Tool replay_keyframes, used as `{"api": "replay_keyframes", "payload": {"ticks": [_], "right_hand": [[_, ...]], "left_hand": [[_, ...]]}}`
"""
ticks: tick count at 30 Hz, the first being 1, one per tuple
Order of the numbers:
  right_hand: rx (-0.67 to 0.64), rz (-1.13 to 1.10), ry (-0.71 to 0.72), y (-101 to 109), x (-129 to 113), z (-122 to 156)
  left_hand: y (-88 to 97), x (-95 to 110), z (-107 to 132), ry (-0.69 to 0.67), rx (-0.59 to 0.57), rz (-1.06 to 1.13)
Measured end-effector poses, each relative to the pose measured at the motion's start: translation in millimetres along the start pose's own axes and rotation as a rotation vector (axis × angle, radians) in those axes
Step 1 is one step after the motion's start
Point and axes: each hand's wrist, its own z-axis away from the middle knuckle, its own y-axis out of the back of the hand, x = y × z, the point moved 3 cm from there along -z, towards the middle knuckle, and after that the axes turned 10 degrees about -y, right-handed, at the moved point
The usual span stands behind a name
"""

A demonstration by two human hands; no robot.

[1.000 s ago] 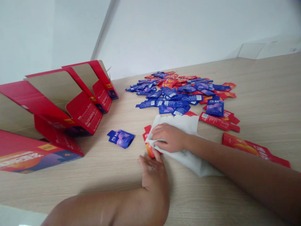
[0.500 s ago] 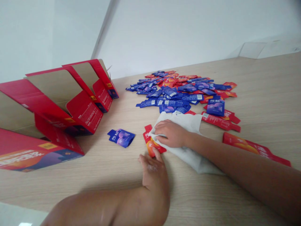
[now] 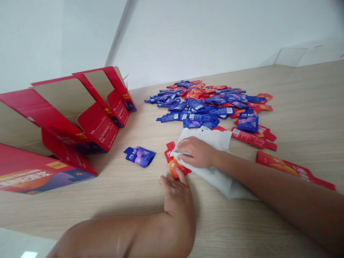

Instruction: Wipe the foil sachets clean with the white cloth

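Observation:
My right hand (image 3: pixel 196 152) presses a white cloth (image 3: pixel 215 168) down onto a red sachet (image 3: pixel 173 161) on the wooden table (image 3: pixel 295 107), fingers curled over the cloth's edge. My left hand (image 3: pixel 176 195) lies just below, its fingertips pinning the near end of the same red sachet. A single blue sachet (image 3: pixel 140 156) rests to the left of both hands. Behind them spreads a pile of blue and red sachets (image 3: pixel 209 104).
Open red cardboard boxes (image 3: pixel 61 125) stand in a row at the left, flaps up. A long red sachet (image 3: pixel 292 170) lies beside my right forearm, and another red one (image 3: pixel 252 139) sits nearer the pile. A white wall rises behind the table.
My right hand with the cloth has slid slightly up and right along the red sachet, uncovering more of it. My left hand stays put.

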Motion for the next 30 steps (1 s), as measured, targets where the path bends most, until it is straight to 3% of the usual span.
{"api": "replay_keyframes", "payload": {"ticks": [5,11,20,30], "right_hand": [[-0.002,0.019,0.037,0,-6,2],[-0.024,-0.025,0.112,-2,-23,5],[-0.018,0.002,0.017,-3,-1,0],[-0.036,-0.033,0.016,-3,0,0]], "left_hand": [[2.1,0,0,0.005,0.005,-0.130],[7.8,-3,-2,-0.011,-0.032,-0.034],[5.8,-2,-1,0.004,-0.012,0.031],[1.6,-1,0,-0.019,0.007,-0.074]]}}
